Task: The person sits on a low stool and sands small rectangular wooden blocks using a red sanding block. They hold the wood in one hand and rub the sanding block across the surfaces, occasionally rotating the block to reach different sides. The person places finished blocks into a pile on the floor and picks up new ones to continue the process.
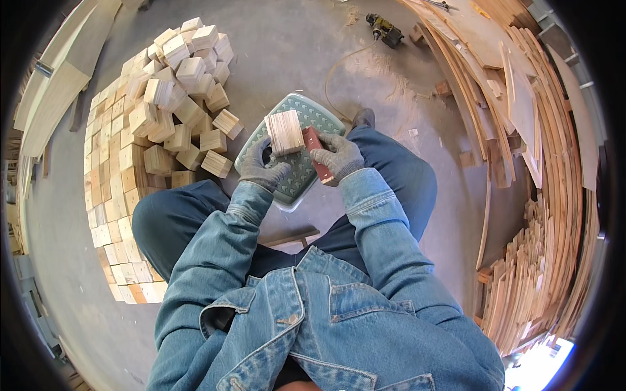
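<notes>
Both my hands wear grey gloves and sit close together over a pale green plastic stool point(301, 180) with a patterned top. My left hand point(264, 168) is closed on the lower left side of a wooden block point(285, 132), whose upper face shows fine lines. In my right hand point(338, 157) is a narrow reddish-brown block point(318, 156) that looks like a sanding block, gripped along its right side. Its upper end lies right beside the wooden block; whether they touch I cannot tell.
A large pile of wooden blocks point(124, 163) spreads on the left, neatly stacked outside and loose near the stool. A yellow and black power tool point(385, 31) with a thin hose lies on the floor point(417, 202) ahead. Long boards point(554, 130) and wood strips line the right.
</notes>
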The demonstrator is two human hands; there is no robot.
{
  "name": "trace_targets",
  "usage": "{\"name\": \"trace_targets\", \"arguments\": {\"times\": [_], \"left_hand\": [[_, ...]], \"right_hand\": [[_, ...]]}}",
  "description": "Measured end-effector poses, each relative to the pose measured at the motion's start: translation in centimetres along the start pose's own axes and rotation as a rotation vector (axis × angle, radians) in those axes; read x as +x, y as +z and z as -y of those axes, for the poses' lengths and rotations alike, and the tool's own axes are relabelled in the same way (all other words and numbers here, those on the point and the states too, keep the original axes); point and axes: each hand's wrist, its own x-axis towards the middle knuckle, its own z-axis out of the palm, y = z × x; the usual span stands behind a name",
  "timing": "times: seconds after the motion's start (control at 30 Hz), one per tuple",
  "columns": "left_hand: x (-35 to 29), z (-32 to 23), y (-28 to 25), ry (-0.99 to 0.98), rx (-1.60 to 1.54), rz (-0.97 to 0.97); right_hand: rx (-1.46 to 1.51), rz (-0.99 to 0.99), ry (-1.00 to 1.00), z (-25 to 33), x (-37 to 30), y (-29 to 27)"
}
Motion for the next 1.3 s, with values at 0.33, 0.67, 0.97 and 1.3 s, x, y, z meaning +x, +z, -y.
{"name": "trace_targets", "arguments": {"times": [0.33, 0.67, 0.97, 1.3], "left_hand": [[-0.4, -3.3, 0.1, 0.262, 0.572, -0.127], [1.5, -8.1, 2.4, 0.325, 0.814, 0.057], [3.3, -8.1, 2.8, 0.345, 0.948, 0.076], [4.7, -10.2, 4.3, 0.103, 1.226, 0.148]], "right_hand": [[-0.265, -0.075, 0.02, 0.2, -0.2, -0.1], [-0.24, -0.103, 0.003, 0.9, -0.7, -0.3], [-0.309, -0.129, -0.105, 0.8, -1.1, -1.1], [-0.394, -0.171, -0.194, 1.2, -1.9, -1.7]]}}
